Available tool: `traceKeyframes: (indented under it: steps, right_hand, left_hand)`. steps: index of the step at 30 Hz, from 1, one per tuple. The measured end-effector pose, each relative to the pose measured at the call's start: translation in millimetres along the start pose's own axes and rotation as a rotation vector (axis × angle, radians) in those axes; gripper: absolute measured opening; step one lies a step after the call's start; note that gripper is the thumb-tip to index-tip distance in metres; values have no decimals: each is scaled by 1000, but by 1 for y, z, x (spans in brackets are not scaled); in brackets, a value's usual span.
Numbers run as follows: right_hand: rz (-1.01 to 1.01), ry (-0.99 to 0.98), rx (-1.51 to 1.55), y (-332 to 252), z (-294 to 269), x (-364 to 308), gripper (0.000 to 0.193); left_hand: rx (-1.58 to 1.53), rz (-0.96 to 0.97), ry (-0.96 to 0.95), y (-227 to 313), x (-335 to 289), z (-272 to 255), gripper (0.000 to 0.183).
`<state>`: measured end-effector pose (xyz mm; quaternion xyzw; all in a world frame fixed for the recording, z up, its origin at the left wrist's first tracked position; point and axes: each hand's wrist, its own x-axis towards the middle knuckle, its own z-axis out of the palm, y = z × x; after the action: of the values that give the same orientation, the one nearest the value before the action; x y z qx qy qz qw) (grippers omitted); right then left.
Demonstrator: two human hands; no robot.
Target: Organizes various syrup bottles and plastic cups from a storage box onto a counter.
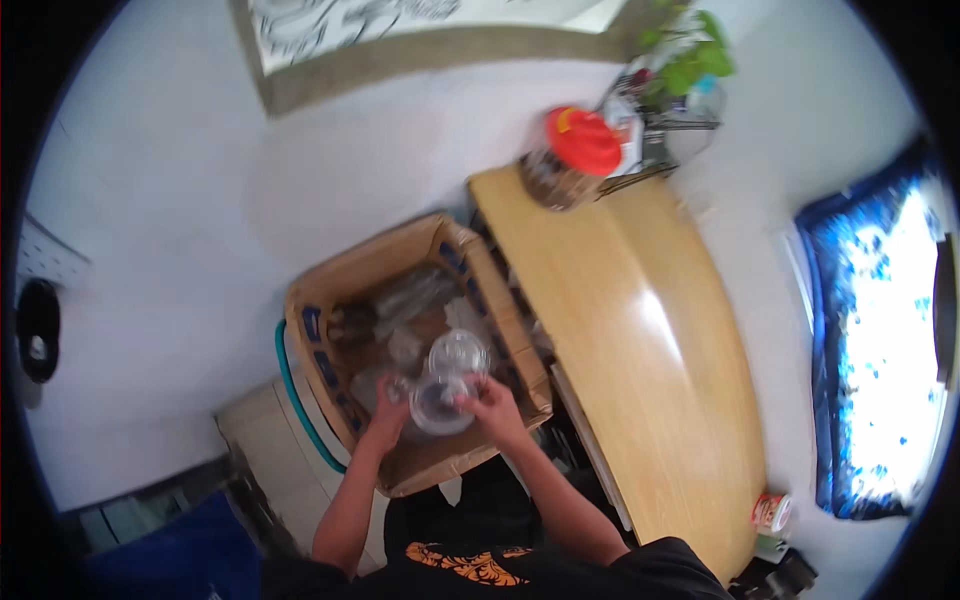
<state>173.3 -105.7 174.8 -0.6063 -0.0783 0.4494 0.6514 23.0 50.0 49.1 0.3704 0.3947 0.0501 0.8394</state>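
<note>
Over the open cardboard box (395, 262), both my hands are closed at the sides of a round clear plastic container (436, 412). My left hand (388, 412) grips at its left side, where a small clear part shows by the fingertips. My right hand (492, 408) has its thumb and fingers on the right rim. Just beyond is a second round clear plastic piece (460, 352), like a lid or bowl; whether it touches the first, I cannot tell. Clear plastic pieces and bags (415, 292) lie lower in the box, blurred.
A wooden desk (650, 400) runs along the box's right side, carrying a red-lidded jar (580, 150) at its far end. Behind that stand a rack and a green plant (700, 60). A teal curved handle (297, 405) is left of the box. White wall (180, 200) rises behind.
</note>
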Motion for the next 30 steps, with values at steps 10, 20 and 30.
traceKeyframes:
  steps: [10,20,30]
  right_hand:
    - [-183,151,203,-14,-62,-154,29]
    - [-316,729,337,1,-226,-266,25]
    - [-480,1331,400,31,-297,-358,30]
  left_hand:
    - [-192,41,-228,12,-130,52,60]
    - [-231,-18,-780,-48,-133,254,55]
    - [250,58,-712,-126,-133,413,54]
